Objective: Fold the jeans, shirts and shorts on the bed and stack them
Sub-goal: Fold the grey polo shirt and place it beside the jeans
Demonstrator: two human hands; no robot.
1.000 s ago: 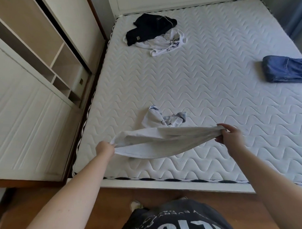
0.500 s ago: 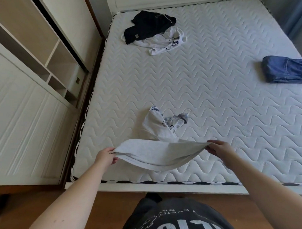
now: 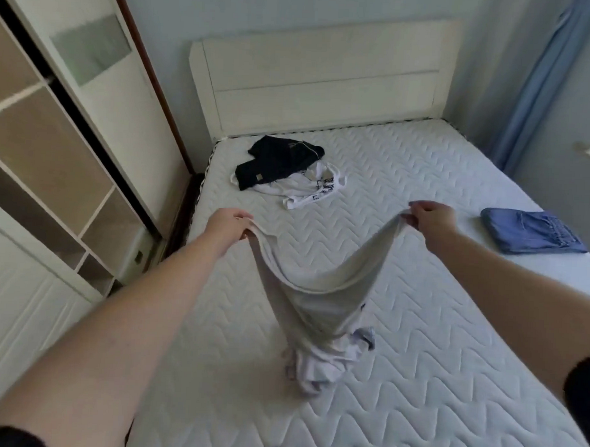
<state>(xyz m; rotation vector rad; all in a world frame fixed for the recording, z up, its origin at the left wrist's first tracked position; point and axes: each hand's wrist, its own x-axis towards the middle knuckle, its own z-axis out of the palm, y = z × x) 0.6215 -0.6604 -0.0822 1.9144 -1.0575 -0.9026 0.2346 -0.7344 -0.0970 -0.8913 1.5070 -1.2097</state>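
Observation:
A light grey shirt (image 3: 321, 301) hangs between my two raised hands above the white quilted mattress (image 3: 448, 379). My left hand (image 3: 228, 222) pinches one corner of its edge, and my right hand (image 3: 429, 216) pinches the other. The cloth sags in the middle, and its bunched lower end with plaid trim rests on the mattress. Folded blue jeans (image 3: 530, 231) lie at the right edge of the bed. A dark garment (image 3: 279, 161) lies crumpled on top of a white shirt with dark lettering (image 3: 310, 190) near the headboard.
A cream headboard (image 3: 325, 77) stands at the far end of the bed. A wardrobe with open shelves (image 3: 55, 148) and a sliding door lines the left side, close to the bed. A blue curtain (image 3: 539, 74) hangs at the right.
Both hands have lifted the grey shirt up and forward over the bed, so it now hangs with its lower end on the mattress. The view has tilted up toward the headboard.

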